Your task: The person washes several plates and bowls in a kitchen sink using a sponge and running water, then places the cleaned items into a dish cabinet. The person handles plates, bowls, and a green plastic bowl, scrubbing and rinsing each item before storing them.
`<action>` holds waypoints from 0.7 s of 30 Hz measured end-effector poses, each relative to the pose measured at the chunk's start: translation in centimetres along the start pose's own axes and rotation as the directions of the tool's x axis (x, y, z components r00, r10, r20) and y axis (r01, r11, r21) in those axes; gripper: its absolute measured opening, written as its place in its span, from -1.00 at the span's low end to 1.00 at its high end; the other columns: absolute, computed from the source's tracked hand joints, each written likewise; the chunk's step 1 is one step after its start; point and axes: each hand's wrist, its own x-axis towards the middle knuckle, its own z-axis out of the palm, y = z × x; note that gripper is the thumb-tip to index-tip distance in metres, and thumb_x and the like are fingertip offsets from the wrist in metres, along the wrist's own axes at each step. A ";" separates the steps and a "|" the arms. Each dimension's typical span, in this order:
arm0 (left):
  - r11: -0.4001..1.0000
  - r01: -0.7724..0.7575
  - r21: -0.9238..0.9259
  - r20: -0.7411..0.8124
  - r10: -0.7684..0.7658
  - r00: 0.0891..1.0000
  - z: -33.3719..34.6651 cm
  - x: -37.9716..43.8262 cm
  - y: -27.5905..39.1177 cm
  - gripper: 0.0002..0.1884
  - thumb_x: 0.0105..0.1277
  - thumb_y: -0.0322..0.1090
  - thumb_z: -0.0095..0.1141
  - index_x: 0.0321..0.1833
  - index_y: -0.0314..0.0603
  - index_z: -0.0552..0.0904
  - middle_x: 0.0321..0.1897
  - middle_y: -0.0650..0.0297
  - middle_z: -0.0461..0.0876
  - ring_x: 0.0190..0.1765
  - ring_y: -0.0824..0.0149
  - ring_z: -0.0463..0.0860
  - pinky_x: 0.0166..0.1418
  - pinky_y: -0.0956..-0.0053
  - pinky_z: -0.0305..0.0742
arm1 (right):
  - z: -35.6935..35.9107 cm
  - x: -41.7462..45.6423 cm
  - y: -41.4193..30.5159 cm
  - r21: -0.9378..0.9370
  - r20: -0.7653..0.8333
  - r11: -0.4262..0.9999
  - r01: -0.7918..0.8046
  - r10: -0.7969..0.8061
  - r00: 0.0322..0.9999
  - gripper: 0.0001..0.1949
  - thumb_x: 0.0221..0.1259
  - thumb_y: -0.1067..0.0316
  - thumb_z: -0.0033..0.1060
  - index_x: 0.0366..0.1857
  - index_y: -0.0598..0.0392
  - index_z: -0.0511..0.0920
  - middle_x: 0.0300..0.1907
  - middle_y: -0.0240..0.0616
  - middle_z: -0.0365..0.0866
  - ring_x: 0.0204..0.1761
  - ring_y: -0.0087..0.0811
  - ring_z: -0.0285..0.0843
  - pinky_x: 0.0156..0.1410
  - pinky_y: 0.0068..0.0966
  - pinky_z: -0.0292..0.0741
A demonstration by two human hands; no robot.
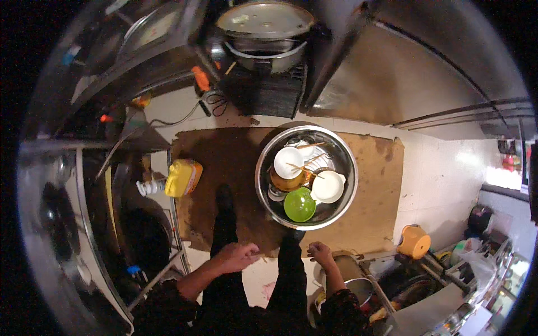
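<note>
My left hand (240,257) is held over my legs, its fingers loosely curled; whether it holds anything small is unclear. To its right, my right hand (320,253) is also half curled, below a large round metal basin (352,147). Neither touches the basin. Inside the basin lie a white bowl (288,159), a green bowl (299,206), a cream dish with small handles (328,188), an amber bowl (286,182) partly under the white one, and several wooden chopsticks (316,159). Other pieces beneath them are partly hidden.
The basin stands on brown cardboard (378,193) on the floor. A yellow jug (181,178) and a white pump bottle (151,187) are at left. Metal racks flank me. A lidded pot (265,25) stands ahead, an orange stool (414,242) at right, and a metal pot (359,290) beside my right arm.
</note>
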 end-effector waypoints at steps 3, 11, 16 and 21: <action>0.997 -0.079 -0.001 0.098 0.079 0.992 0.7 6.5 -2.7 -0.65 0.26 -0.16 0.20 -0.03 -0.27 0.58 -0.26 0.05 0.63 -0.20 0.15 0.66 -0.14 0.33 0.54 | 2.3 9.6 4.3 0.013 0.002 1.000 0.018 -0.018 1.000 -0.85 0.33 0.28 0.09 -0.21 0.12 0.53 -0.39 -0.31 0.60 -0.42 -0.48 0.59 -0.36 -0.51 0.57; 0.956 -0.089 -0.280 -0.012 0.089 0.996 4.5 18.9 -16.5 -0.66 0.31 -0.22 0.18 0.00 -0.34 0.55 -0.33 0.10 0.64 -0.28 0.29 0.63 -0.18 0.40 0.53 | 12.4 27.6 -3.3 0.730 -0.102 0.670 0.132 -0.085 0.991 -0.62 0.29 0.14 0.20 0.00 0.24 0.49 -0.23 -0.16 0.59 -0.09 -0.28 0.59 -0.14 -0.39 0.61; 0.904 0.138 -0.404 0.052 -0.128 0.990 0.6 20.3 -19.2 -0.71 0.32 -0.27 0.17 -0.01 -0.32 0.56 -0.37 0.16 0.63 -0.34 0.37 0.60 -0.23 0.48 0.53 | 12.6 36.5 -5.9 0.831 0.173 0.505 -0.234 0.164 0.971 -0.59 0.34 0.08 0.10 -0.06 0.32 0.46 -0.29 -0.17 0.58 -0.40 -0.35 0.57 -0.44 -0.53 0.54; 0.960 0.043 -0.277 -0.093 -0.071 0.993 -2.7 21.6 -19.5 -0.75 0.32 -0.30 0.15 -0.01 -0.27 0.57 -0.36 0.13 0.63 -0.35 0.34 0.61 -0.23 0.46 0.54 | 11.9 38.2 -5.3 0.819 0.089 0.521 -0.239 0.295 0.951 -0.67 0.36 0.09 0.06 -0.12 0.20 0.48 -0.37 -0.23 0.59 -0.56 -0.45 0.45 -0.63 -0.63 0.34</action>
